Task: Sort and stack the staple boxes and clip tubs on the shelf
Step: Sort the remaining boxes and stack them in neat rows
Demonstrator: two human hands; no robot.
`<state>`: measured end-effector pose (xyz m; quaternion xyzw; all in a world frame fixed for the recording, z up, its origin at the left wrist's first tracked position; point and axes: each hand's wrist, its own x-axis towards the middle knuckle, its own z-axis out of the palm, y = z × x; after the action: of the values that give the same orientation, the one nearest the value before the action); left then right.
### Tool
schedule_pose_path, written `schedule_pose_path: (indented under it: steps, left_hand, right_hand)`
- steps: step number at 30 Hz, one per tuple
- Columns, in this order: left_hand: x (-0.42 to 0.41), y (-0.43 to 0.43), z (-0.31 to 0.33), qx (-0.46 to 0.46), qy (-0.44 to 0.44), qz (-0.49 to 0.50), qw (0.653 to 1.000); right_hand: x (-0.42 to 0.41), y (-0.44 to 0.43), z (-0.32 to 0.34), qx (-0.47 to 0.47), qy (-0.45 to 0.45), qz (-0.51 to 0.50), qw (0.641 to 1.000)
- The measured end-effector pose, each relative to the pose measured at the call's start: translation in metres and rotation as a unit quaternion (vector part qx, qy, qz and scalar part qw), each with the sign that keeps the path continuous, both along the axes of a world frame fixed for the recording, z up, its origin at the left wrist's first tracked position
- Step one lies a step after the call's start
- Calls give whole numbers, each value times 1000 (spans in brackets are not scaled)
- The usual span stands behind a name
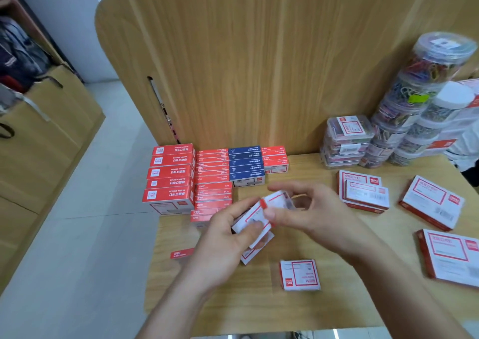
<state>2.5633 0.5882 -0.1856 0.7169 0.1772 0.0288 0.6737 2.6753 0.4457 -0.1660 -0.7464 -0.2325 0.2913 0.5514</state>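
While left hand (pixel 223 237) and right hand (pixel 313 209) hold boxes (pixel 255 215), five-box red stack (pixel 169 183) behind

brown paper bags (pixel 51 115) stand on the pale floor (pixel 72 255).

Left hand (pixel 225 237) and right hand (pixel 313 214) meet, fingers curled round small boxes (pixel 253 214).
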Motion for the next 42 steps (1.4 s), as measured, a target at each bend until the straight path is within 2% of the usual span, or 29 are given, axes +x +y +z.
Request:
schedule_pose_path:
  steps: [3, 6, 9, 11, 15, 17, 21, 22, 25, 27, 32, 35, 38, 42]
  left_hand:
    - [-2, 2, -1, 62, 3, -50, 997]
    - [-5, 4, -5, 24, 36, -49, 998]
    - [-5, 6, -5, 17, 32, -45, 998]
    - [-3, 9, -1, 8, 16, -49, 999]
    - [-2, 10, 4, 20, -10, -86, 996]
    - [-5, 7, 7, 37, -12, -102, 994]
    - [-11, 3, 6, 164, -12, -89, 982]
    - [-13, 3, 5, 167, -10, -74, 983]
    - [-20, 5, 0, 108, -1, -19, 994]
    - [-23, 9, -3, 104, -7, 29, 994]
    - [-28, 15, -8, 63, -35, 115, 991]
    - [-32, 12, -12, 43, -42, 130, 990]
    - [-40, 7, -15, 84, -52, 126, 987]
    - [-53, 6, -8, 212, -107, 86, 968]
  right_hand:
    - [-8, 7, -9, -66, -48, -5, 997]
    - [-9, 8, -11, -109, -108, -24, 988]
    - [-12, 8, -12, -97, -99, -14, 990]
    - [-14, 9, -14, -77, -71, -2, 994]
    - [-21, 12, -13, 17, 78, 29, 996]
    - [-24, 13, -13, 35, 91, 32, 995]
    - [-30, 13, -18, 48, 102, 21, 993]
    - [-31, 13, -19, 52, 121, 16, 991]
    - [-32, 11, -18, 56, 147, 22, 987]
    - [-32, 10, -17, 73, 161, 21, 984]
    - [-48, 26, -17, 116, 145, -43, 982]
    - [-70, 42, -18, 166, 179, -62, 968]
    - [-84, 52, -14, 230, 275, -80, 930]
    - [-85, 59, -11, 256, 316, -123, 905]
